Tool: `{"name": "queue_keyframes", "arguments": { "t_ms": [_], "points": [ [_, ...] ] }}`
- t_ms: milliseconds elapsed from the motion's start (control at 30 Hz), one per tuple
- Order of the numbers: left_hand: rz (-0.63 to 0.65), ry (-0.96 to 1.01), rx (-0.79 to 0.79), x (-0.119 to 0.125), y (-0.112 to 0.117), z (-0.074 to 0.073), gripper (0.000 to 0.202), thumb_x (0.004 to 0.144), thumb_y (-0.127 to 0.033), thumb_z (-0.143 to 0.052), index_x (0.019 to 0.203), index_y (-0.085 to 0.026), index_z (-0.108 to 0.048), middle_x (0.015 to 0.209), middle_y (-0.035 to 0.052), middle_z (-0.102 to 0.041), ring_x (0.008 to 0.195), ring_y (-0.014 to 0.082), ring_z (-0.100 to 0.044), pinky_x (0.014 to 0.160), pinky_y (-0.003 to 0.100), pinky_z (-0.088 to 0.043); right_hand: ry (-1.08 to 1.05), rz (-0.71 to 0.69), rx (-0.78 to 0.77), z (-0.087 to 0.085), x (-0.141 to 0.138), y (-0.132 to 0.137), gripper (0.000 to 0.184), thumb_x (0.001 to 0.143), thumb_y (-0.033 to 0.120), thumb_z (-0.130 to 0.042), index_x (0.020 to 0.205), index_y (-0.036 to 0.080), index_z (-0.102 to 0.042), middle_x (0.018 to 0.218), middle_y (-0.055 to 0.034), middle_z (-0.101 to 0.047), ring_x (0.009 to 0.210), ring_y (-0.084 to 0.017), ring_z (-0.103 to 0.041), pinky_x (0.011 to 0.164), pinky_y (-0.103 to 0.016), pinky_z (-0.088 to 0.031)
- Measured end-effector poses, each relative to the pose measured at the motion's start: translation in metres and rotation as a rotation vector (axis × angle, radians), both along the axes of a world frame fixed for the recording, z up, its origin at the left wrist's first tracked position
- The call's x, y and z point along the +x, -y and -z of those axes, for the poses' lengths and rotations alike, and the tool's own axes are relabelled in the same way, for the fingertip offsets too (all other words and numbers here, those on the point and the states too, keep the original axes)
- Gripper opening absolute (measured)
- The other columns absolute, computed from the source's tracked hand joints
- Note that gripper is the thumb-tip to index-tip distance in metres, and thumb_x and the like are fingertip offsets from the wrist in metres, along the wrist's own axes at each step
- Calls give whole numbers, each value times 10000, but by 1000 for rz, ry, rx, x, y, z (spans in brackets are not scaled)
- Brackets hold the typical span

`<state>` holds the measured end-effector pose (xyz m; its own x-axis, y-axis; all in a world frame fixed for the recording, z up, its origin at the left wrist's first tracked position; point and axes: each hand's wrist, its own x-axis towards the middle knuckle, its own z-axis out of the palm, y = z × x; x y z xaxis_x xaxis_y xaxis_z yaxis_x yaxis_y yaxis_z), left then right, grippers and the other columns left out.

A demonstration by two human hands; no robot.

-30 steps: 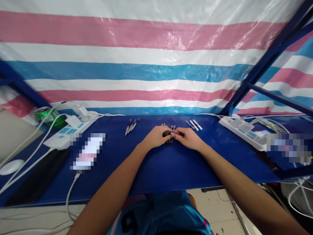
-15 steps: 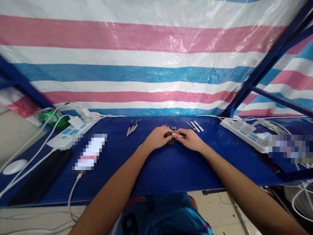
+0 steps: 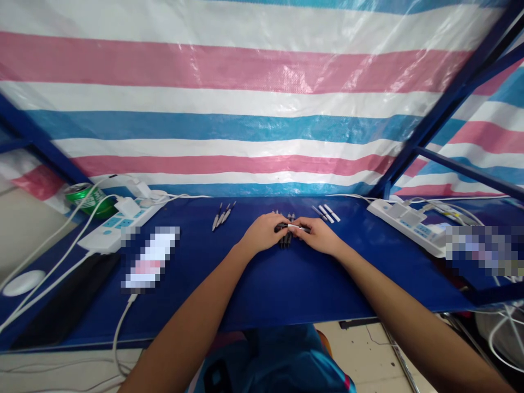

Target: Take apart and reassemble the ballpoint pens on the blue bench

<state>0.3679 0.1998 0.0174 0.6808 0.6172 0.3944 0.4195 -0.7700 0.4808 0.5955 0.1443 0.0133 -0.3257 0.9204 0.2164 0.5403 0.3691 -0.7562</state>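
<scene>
Left to right along the blue table (image 3: 254, 297): three slim pens (image 3: 221, 216), lying grouped, apparently finished. Left hand (image 3: 262, 233), clenched on the dark end of a pen barrel (image 3: 291, 226); right hand (image 3: 317, 236), grasping its white end, above a dark pen cluster (image 3: 285, 239). Three white tubes (image 3: 326, 213), lying apart, not yet handled.

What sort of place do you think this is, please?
Probably a makeshift indoor workstation: a blue-covered bench, a striped tarpaulin hung on a blue metal frame, and a white power strip.
</scene>
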Motion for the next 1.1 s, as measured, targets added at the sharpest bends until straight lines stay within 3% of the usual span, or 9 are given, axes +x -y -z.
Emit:
{"name": "queue_keyframes", "arguments": {
  "t_ms": [133,633,1100],
  "points": [
    [9,1,-10,-1,-2,2,203,951,-238,-694,1138,-230,-773,1141,57,-794,1063,235,-730,1021,397,-542,9,-8,20,0,0,0,350,1023,531,-595,1074,232,-770,975,-49,-790,843,-232,-693,782,-336,-518],
    [40,6,-48,-1,-8,8,244,929,-216,-690,1159,-231,-768,1160,70,-772,1053,231,-711,987,381,-539,111,-20,64,-6,-4,4,328,1039,502,-580,1052,227,-756,910,-48,-775,762,-214,-654,717,-324,-461],
    [53,-46,-56,-1,-7,3,231,935,-206,-663,1147,-231,-752,1105,64,-748,1022,234,-689,949,369,-533,235,-34,136,-13,-7,10,210,1051,392,-584,1052,220,-705,939,-72,-759,803,-227,-671,721,-320,-429]
  ]
}}
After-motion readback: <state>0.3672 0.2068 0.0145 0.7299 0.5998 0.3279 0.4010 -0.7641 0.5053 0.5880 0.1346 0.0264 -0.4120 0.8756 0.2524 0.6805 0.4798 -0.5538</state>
